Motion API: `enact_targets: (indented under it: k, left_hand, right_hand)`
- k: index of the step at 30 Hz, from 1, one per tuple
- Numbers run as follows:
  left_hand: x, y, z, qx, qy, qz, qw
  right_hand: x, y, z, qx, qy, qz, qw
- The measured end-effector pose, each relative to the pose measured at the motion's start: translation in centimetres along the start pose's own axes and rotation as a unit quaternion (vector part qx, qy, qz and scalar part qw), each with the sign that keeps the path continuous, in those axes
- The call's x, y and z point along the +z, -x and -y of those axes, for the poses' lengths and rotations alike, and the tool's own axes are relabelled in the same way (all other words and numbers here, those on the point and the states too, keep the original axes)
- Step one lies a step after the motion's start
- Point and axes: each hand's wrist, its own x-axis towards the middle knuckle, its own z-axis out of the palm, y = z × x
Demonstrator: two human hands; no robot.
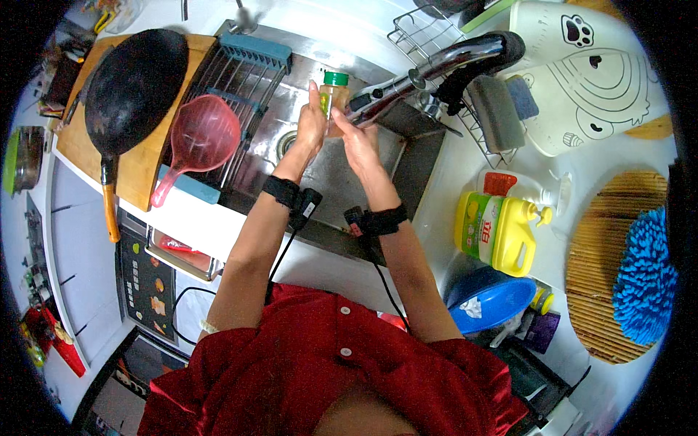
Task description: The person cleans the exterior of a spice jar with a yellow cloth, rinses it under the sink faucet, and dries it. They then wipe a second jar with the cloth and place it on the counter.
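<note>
Over the metal sink (327,188), a small clear bottle (336,97) with a green cap is held between both hands. My left hand (310,126) grips it from the left side, its thumb pointing up along the bottle. On the other side, my right hand (360,143) touches the lower part of the bottle with its thumb. The chrome faucet (381,101) reaches in from the right, just beside the bottle. What fills the bottle cannot be made out clearly. Both wrists wear black straps with small devices and cables.
A pink ladle (204,133) lies on the drying rack (256,52), left of the sink. Farther left, a black wok (136,87) rests on a wooden board (143,169). On the right stand a wire rack with a sponge (495,114), a yellow detergent jug (493,231) and a blue basin (491,300).
</note>
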Motion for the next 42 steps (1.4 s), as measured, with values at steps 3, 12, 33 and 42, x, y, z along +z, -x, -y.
enact_targets:
  k: [3, 12, 33, 42]
  left_hand:
    - [0.4, 0.4, -1.3, -0.009, 0.000, 0.017, 1.000]
    - [0.5, -1.3, 1.0, 0.022, -0.021, -0.022, 0.999]
    - [0.4, -0.2, 0.4, -0.004, -0.010, -0.017, 1.000]
    - [0.5, -0.2, 0.8, 0.033, -0.046, -0.037, 0.998]
  right_hand:
    - [-1.4, -0.1, 0.3, -0.011, -0.001, 0.058, 0.998]
    - [-0.4, -0.8, 0.0, -0.019, 0.038, -0.034, 0.999]
    - [2.0, 0.2, -0.4, -0.046, -0.076, -0.092, 0.992]
    - [2.2, -0.3, 0.0, 0.020, -0.068, -0.140, 0.988]
